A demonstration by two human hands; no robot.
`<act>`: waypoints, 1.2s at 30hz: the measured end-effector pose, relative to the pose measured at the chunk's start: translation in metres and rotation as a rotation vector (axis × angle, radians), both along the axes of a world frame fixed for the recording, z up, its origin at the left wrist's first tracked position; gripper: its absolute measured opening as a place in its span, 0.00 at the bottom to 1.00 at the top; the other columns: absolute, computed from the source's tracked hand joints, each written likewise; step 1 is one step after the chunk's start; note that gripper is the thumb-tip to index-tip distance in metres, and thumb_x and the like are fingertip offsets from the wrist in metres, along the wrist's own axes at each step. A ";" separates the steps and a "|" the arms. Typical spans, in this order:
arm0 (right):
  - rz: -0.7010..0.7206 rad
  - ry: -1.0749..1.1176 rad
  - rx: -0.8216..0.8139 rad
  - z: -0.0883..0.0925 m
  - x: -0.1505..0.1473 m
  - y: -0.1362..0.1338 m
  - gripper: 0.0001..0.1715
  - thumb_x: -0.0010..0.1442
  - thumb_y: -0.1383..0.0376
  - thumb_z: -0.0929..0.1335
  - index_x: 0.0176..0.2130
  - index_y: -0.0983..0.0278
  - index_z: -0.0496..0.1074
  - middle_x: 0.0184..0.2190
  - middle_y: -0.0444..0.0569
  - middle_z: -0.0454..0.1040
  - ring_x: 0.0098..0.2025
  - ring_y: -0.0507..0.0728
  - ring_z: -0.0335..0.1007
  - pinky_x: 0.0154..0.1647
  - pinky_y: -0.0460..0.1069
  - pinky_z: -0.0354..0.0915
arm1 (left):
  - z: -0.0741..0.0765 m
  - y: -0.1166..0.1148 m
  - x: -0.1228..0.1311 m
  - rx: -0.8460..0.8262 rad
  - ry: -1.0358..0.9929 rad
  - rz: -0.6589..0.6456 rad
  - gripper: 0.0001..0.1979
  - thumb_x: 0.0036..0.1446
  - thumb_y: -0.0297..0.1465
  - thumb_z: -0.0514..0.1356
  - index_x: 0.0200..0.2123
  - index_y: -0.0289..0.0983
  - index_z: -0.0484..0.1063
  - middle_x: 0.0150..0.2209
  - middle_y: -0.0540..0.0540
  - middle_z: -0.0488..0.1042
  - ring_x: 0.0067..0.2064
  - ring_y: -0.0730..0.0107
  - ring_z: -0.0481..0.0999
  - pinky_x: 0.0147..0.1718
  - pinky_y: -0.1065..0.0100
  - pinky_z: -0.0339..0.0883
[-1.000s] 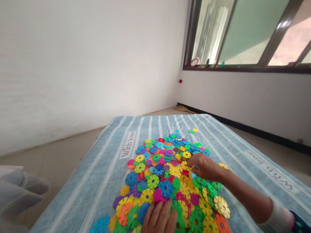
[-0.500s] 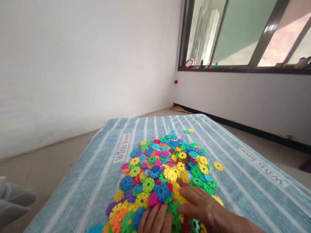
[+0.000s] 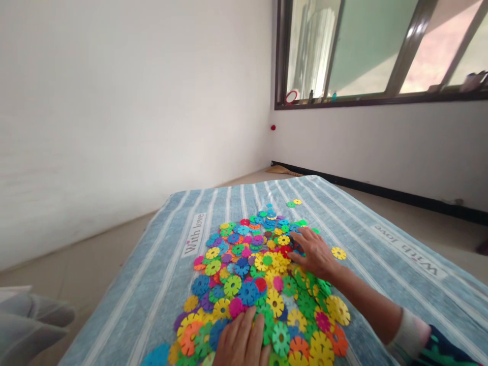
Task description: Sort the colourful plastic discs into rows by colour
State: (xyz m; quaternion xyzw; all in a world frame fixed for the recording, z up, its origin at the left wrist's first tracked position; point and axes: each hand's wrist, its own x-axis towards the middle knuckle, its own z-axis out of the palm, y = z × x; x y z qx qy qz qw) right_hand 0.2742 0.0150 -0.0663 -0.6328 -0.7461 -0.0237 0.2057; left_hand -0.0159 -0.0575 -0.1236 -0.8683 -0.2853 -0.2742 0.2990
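Note:
Colourful notched plastic discs (image 3: pixel 232 286) lie in a wide, overlapping heap on a striped blue cloth (image 3: pixel 152 284). At the near edge of the heap, my left hand (image 3: pixel 244 339) rests palm down on the discs, its fingers extended. Farther out on the right side, my right hand (image 3: pixel 315 252) reaches over the heap with thumb and fingers apart, fingertips touching dark and red discs. What lies beneath its palm is hidden. A single yellow disc (image 3: pixel 338 253) sits just right of that hand.
A green disc (image 3: pixel 291 205) and a yellow one lie apart near the far end. A pale wall (image 3: pixel 133 101) stands to the left. The window sill (image 3: pixel 362 102) at right holds a red-rimmed mirror (image 3: pixel 291 97) and small bottles. Grey fabric (image 3: pixel 34 320) shows at lower left.
My right hand has moved away from me, from the near discs to the far right part of the heap, uncovering near discs. My left hand stays at the near edge.

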 end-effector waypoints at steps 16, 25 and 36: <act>0.125 0.306 0.079 -0.007 -0.005 -0.040 0.26 0.59 0.55 0.66 0.56 0.60 0.66 0.57 0.55 0.67 0.58 0.63 0.62 0.58 0.59 0.59 | 0.041 -0.002 0.011 0.015 -0.098 -0.060 0.12 0.60 0.29 0.55 0.46 0.33 0.71 0.42 0.41 0.80 0.44 0.63 0.79 0.42 0.64 0.73; -0.249 0.268 0.018 -0.042 0.012 -0.053 0.23 0.61 0.55 0.63 0.51 0.64 0.72 0.52 0.59 0.71 0.57 0.68 0.64 0.58 0.59 0.60 | 0.055 0.064 -0.046 -0.300 -0.407 0.439 0.19 0.57 0.44 0.52 0.36 0.38 0.76 0.39 0.44 0.82 0.41 0.59 0.81 0.41 0.62 0.75; -0.203 0.376 -0.026 -0.002 0.021 0.067 0.26 0.61 0.56 0.64 0.53 0.69 0.70 0.50 0.62 0.71 0.55 0.69 0.65 0.56 0.62 0.58 | 0.048 0.124 -0.098 -0.981 -0.826 0.602 0.27 0.50 0.53 0.53 0.42 0.44 0.78 0.41 0.51 0.82 0.44 0.53 0.80 0.44 0.60 0.75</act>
